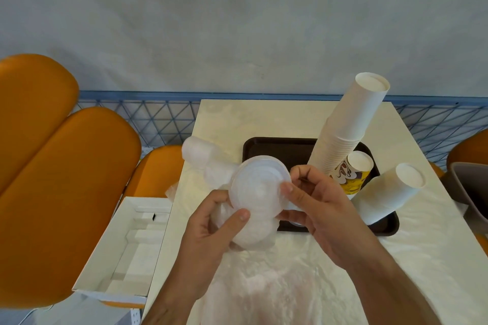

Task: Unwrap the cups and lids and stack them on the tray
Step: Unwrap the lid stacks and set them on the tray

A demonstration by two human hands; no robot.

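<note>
1. Translucent plastic lids sit in a short stack between our two hands, raised above the near-left corner of the tray; we see the top lid face-on.
2. Our left hand grips the lower part of the stack together with crumpled clear wrap; its fingers curl round the bundle and the thumb presses on the front.
3. Our right hand pinches the right rim of the top lid; the thumb lies on the lid's face and the other fingers curl behind it.
4. Dark brown, the tray lies on the pale surface; a tall, leaning stack of white paper cups stands on it, bottoms up.
5. Beside that stack on the tray we see a yellow printed cup upside down, and to its right a shorter stack of white cups, tilted.
6. Left of the tray, a second sleeve of lids in wrap lies on the surface, just behind the lids we hold.
7. More clear wrap spreads over the near part of the surface; an open white box sits at the left edge, with orange seats beyond it.
</note>
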